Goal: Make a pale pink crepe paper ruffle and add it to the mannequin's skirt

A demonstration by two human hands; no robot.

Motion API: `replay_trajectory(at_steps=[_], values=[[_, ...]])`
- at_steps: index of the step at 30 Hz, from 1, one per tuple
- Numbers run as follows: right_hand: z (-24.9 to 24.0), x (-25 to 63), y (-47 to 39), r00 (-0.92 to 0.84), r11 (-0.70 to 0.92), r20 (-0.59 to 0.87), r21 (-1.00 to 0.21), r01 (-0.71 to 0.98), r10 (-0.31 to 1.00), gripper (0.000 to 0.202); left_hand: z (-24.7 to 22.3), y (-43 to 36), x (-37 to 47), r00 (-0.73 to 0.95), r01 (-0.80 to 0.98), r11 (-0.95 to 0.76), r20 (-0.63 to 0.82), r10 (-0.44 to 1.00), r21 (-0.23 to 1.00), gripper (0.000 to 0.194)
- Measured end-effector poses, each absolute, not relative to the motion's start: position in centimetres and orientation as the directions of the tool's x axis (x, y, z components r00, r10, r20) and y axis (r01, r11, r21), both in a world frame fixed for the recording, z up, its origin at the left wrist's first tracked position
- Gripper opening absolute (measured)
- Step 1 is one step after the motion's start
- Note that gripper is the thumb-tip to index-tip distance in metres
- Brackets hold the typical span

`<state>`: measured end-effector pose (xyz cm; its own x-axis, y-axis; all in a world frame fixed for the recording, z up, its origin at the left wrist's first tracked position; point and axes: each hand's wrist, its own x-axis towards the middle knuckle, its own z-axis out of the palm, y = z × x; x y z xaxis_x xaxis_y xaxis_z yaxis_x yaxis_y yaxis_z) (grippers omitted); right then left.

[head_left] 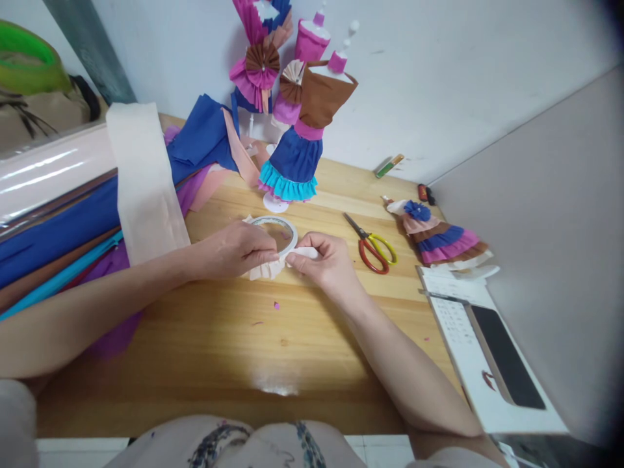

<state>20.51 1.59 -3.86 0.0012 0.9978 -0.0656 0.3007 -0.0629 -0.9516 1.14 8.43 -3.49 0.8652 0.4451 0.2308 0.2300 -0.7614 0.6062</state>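
A roll of white double-sided tape [294, 235] rests on the wooden table in front of me, with a pleated cream paper strip [266, 270] along its near rim. My left hand [238, 250] pinches this strip at the roll's left side. On the right, my right hand [325, 260] holds the strip's other end [308, 252] between thumb and fingers. Both hands are close together at the roll's near edge. Just behind stands a small dress form [297, 156] in a brown, blue and turquoise paper dress.
Scissors [373, 247] with red and yellow handles lie right of my hands. Crepe paper rolls [53, 240] crowd the left side. More dressed forms [258, 71] stand by the wall. A striped paper dress [441, 237] and a white board [487, 351] are at right.
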Motion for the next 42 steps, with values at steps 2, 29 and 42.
replay_trajectory(at_steps=[2,29,42], values=[[-4.0,20.6,1.8,-0.007,-0.076,-0.081,-0.956,0.284,0.997,0.026,-3.5,8.5,1.1,0.868,0.239,-0.741,0.204,0.452,0.627,0.038],[-2.9,21.3,1.4,-0.112,0.068,0.029,-0.929,0.364,0.993,0.02,-3.0,8.8,1.2,0.831,0.249,-0.688,0.215,0.513,0.681,0.039],[-3.3,21.4,1.7,-0.046,0.043,0.028,-0.918,0.393,0.999,0.024,-3.9,8.7,1.3,0.826,0.209,-0.708,0.266,0.497,0.675,0.039]])
